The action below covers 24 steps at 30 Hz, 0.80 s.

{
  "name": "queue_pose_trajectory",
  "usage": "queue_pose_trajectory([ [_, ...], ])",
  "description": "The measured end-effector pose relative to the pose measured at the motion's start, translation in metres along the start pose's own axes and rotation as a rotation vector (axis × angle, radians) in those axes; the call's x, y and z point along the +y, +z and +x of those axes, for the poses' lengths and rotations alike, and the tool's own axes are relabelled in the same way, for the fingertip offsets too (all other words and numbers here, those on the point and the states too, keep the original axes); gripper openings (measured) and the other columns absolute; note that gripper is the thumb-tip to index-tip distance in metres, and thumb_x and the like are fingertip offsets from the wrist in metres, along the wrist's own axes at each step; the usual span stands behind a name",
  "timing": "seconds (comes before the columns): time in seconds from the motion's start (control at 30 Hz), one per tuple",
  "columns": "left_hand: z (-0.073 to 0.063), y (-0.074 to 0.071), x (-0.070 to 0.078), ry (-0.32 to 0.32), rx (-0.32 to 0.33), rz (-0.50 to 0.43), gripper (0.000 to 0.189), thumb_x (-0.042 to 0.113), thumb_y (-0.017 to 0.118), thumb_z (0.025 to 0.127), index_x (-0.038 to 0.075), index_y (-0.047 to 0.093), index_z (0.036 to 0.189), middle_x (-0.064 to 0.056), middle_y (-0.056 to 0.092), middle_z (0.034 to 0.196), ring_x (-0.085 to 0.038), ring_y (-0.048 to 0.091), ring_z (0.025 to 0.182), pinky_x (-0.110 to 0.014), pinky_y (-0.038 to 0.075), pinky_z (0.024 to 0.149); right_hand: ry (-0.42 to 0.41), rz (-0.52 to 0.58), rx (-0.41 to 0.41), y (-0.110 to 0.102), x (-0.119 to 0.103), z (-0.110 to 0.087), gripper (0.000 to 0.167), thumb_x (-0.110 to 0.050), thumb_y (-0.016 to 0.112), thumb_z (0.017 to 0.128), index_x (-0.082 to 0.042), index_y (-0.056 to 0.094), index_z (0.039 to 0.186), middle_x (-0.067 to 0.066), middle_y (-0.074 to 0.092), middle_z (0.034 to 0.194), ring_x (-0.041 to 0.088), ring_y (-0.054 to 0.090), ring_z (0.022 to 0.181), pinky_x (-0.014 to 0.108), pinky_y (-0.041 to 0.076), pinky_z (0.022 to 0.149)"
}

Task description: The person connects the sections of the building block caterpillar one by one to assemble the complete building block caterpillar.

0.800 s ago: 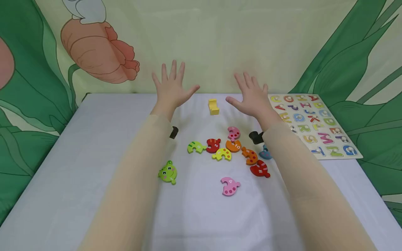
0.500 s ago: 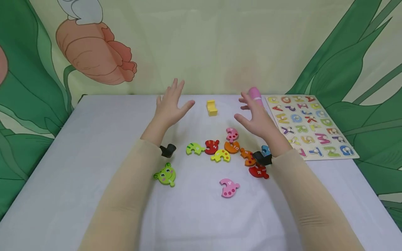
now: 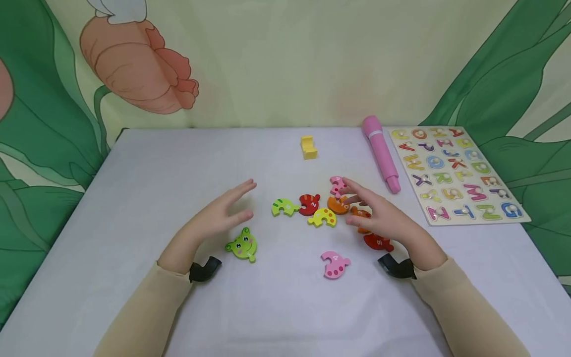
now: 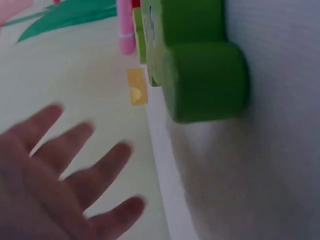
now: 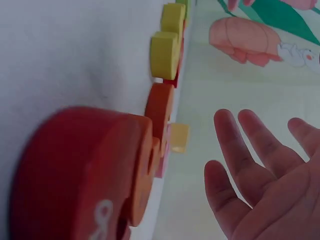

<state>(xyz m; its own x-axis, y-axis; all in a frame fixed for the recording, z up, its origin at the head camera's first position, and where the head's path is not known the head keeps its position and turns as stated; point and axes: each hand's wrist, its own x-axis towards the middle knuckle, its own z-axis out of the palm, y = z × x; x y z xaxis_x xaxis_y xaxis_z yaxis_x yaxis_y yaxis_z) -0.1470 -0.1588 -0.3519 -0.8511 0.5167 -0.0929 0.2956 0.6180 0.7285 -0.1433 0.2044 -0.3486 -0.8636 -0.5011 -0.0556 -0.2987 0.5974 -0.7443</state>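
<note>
The left hand (image 3: 211, 216) is raised above the white table (image 3: 111, 223), fingers spread and thumb set apart. The green face piece (image 3: 243, 245) lies flat just beside it, on its right. Next in order is the light-green striped piece (image 3: 283, 207), followed by the red piece marked 2 (image 3: 309, 205). The yellow block (image 3: 309, 148) stands well behind these. The yellow spotted piece (image 3: 323, 218) lies just beside the red piece marked 2. The pink piece marked 4 (image 3: 336, 266) lies apart, toward the near side. Farther back, the orange piece (image 3: 336, 206) lies next to the pink spotted piece (image 3: 335, 185). The orange spotted piece (image 3: 360, 213) and the red piece marked 8 (image 3: 378, 242) are partly covered by the right hand (image 3: 385, 215), which is raised with its fingers spread. The pink stick (image 3: 382, 153) lies between the right hand and the letter board (image 3: 459, 176), positioned flat at far right.
</note>
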Motion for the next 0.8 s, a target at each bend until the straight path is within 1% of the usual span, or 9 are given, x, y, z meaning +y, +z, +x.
queue_pose_trajectory([
  [0.07,-0.005,0.003,0.000,-0.035,-0.109,0.004,0.067,0.034,0.055,0.089,0.019,0.021,0.145,-0.005,0.019,0.152,-0.029,0.017,0.139,-0.053,0.019,0.110,-0.008,-0.005,-0.020,0.001,0.000,-0.003,0.082,-0.018,0.065,0.083,-0.028,0.014,0.146,0.010,0.043,0.136,0.028,0.048,0.117,0.052,0.042,0.094],
  [0.13,-0.009,0.006,-0.002,-0.070,-0.200,0.021,0.076,0.037,0.059,0.085,0.016,0.019,0.145,-0.008,0.020,0.151,-0.029,0.018,0.139,-0.050,0.020,0.110,-0.020,-0.002,-0.029,0.003,0.000,-0.005,0.082,-0.017,0.066,0.082,-0.027,0.015,0.146,0.009,0.043,0.136,0.028,0.049,0.116,0.051,0.043,0.094],
  [0.23,-0.014,0.010,-0.007,-0.112,-0.266,0.067,0.093,0.043,0.069,0.075,0.013,0.017,0.146,-0.009,0.019,0.152,-0.028,0.014,0.140,-0.047,0.018,0.112,-0.040,0.017,-0.043,0.007,0.001,-0.005,0.082,-0.016,0.066,0.081,-0.019,0.016,0.146,0.010,0.043,0.136,0.028,0.050,0.116,0.050,0.043,0.094],
  [0.33,-0.018,0.013,-0.012,-0.131,-0.270,0.125,0.100,0.040,0.075,0.069,0.010,0.017,0.146,-0.007,0.016,0.152,-0.029,0.008,0.141,-0.049,0.015,0.112,-0.039,0.025,-0.048,0.010,0.003,-0.004,0.081,-0.016,0.066,0.081,-0.019,0.017,0.146,0.011,0.043,0.136,0.028,0.051,0.115,0.049,0.044,0.093],
  [0.47,-0.020,0.017,-0.016,-0.138,-0.273,0.205,0.094,0.031,0.074,0.072,0.009,0.019,0.145,-0.007,0.011,0.154,-0.031,0.002,0.141,-0.055,0.011,0.111,-0.022,0.029,-0.048,0.010,0.006,-0.004,0.081,-0.016,0.065,0.082,-0.023,0.016,0.146,0.010,0.044,0.135,0.027,0.052,0.115,0.048,0.044,0.093],
  [0.53,-0.019,0.018,-0.017,-0.141,-0.265,0.222,0.091,0.030,0.074,0.071,0.009,0.023,0.144,-0.008,0.010,0.154,-0.031,0.001,0.141,-0.055,0.010,0.110,-0.011,0.024,-0.042,0.010,0.007,-0.004,0.080,-0.016,0.065,0.082,-0.021,0.016,0.146,0.010,0.045,0.134,0.027,0.052,0.115,0.048,0.044,0.094],
  [0.6,-0.018,0.020,-0.018,-0.155,-0.244,0.208,0.087,0.029,0.076,0.069,0.009,0.029,0.140,-0.009,0.008,0.154,-0.031,0.001,0.141,-0.055,0.009,0.111,0.008,0.026,-0.036,0.009,0.008,-0.005,0.080,-0.016,0.065,0.083,-0.020,0.016,0.146,0.010,0.045,0.134,0.028,0.052,0.115,0.049,0.044,0.094],
  [0.7,-0.017,0.020,-0.020,-0.176,-0.205,0.167,0.074,0.030,0.079,0.065,0.008,0.040,0.125,-0.014,0.003,0.153,-0.033,-0.001,0.141,-0.055,0.009,0.111,0.032,0.036,-0.023,0.008,0.010,-0.006,0.079,-0.017,0.064,0.084,-0.022,0.015,0.146,0.010,0.045,0.134,0.028,0.051,0.116,0.049,0.044,0.094],
  [0.8,-0.015,0.020,-0.023,-0.183,-0.175,0.139,0.063,0.031,0.080,0.064,0.010,0.044,0.111,-0.019,-0.002,0.152,-0.035,-0.003,0.140,-0.055,0.010,0.111,0.045,0.046,-0.015,0.007,0.011,-0.007,0.079,-0.018,0.063,0.084,-0.026,0.014,0.146,0.009,0.045,0.134,0.028,0.051,0.116,0.049,0.045,0.092],
])
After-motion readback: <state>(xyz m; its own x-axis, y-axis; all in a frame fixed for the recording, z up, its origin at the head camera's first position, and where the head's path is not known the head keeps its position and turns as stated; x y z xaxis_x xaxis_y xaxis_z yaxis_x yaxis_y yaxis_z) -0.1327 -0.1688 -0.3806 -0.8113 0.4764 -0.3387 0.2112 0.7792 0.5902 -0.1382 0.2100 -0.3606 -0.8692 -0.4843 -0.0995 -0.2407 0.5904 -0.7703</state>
